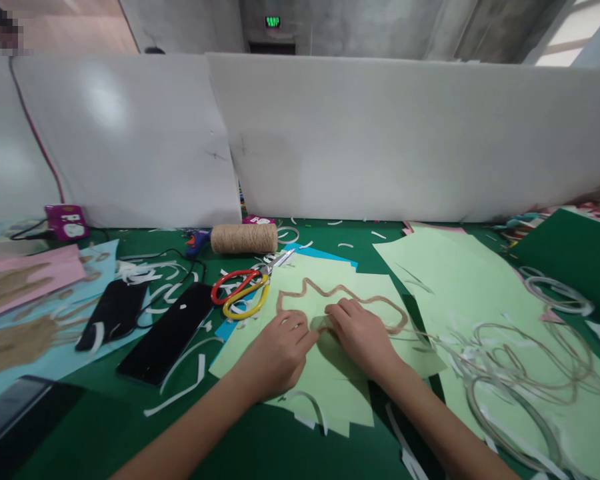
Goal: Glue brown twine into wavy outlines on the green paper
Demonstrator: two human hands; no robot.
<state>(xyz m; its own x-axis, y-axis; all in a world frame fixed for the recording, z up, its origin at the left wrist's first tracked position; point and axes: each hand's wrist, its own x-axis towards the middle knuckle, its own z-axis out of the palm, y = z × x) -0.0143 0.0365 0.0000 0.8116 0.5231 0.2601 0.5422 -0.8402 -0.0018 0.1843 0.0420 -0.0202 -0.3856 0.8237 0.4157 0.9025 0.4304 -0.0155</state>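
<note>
1. White panels (pixel 405 140) cross the upper frame behind a green table (pixel 105 427); a lit green sign (pixel 273 22) shows at the top.
2. Just below the frame's center, a brown twine outline (pixel 340 289) lies on a pale-green paper sheet (pixel 330 267), wavy along its upper edge.
3. At the outline's lower left, the left hand (pixel 280 350) has its fingers curled; I cannot tell whether its grip pinches the twine.
4. Opposite it, the right hand (pixel 363 337) is bent down over the outline's lower edge, fingertips near the left hand; its grip is hidden beneath the fingers, so I cannot tell what it holds.
5. Loose twine (pixel 540 385) lies in loops at the lower right, on another pale-green sheet (pixel 430 260).
6. Scissors (pixel 265 270) with red and yellow handles rest left of center, below a twine spool (pixel 244 239) and a blue glue gun (pixel 197 242).
7. Farther left lies a black phone (pixel 167 333).
</note>
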